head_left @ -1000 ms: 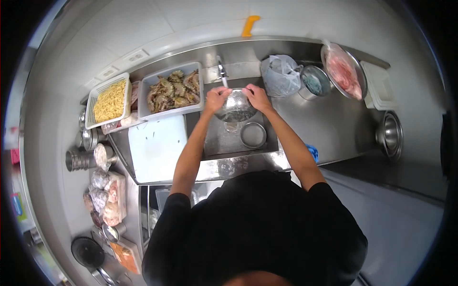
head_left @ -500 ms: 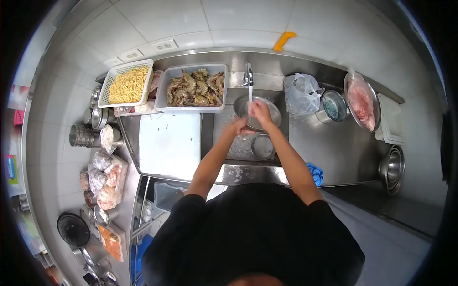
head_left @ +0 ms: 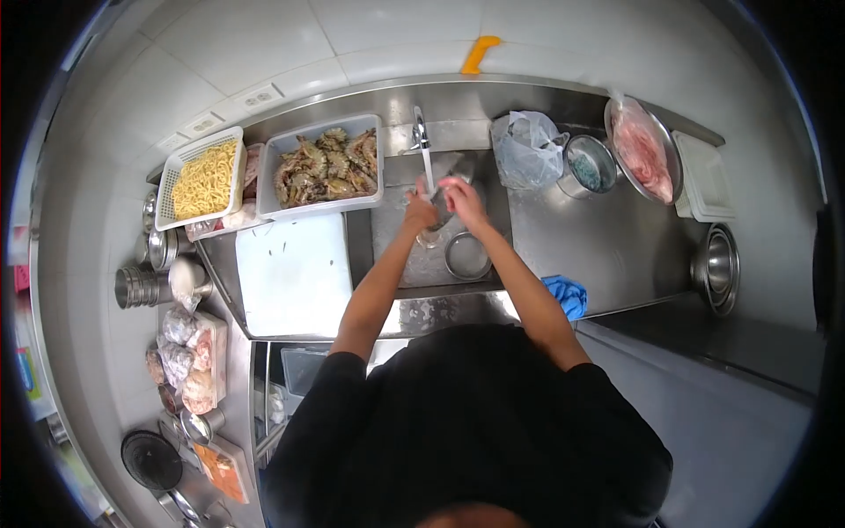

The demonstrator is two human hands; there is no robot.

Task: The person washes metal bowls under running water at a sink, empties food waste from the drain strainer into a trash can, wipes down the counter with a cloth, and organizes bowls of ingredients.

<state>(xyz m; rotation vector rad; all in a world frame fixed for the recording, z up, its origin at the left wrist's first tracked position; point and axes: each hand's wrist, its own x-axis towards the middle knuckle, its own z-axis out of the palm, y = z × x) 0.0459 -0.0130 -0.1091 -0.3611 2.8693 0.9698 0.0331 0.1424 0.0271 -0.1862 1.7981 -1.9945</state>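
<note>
Near the back edge of the sink [head_left: 396,260], which is let into the bench [head_left: 607,255], two bare hands meet at a single stream [head_left: 428,170] from one tap [head_left: 420,125]. The left hand [head_left: 422,209] is bent beside the water, the right hand [head_left: 463,202] just across from it; how far the fingers of either are parted, and whether they hold anything, I cannot tell. One round pan [head_left: 468,256] sits near them, toward the sink's front edge.

At the bench's back left corner stands one basket [head_left: 165,185] of noodles [head_left: 204,182]; next along the back edge, one tub [head_left: 330,208] of prawns [head_left: 326,167], overlapping too much to count. One white board [head_left: 290,280] reaches the front left corner.

Right of the sink, along the back edge, come one plastic bag [head_left: 528,150], one pot [head_left: 574,188], then one dish [head_left: 675,167] bearing one bag of meat [head_left: 641,151]. One white tray [head_left: 704,180] is at the back right corner, and at least two nested bowls [head_left: 720,268] at the right edge. One blue cloth [head_left: 565,297] lies at the front edge.

On the wall are three sockets [head_left: 260,97] and one orange hook [head_left: 480,55]. Print on the green-and-blue packet [head_left: 26,374], far left, is too small to read.
</note>
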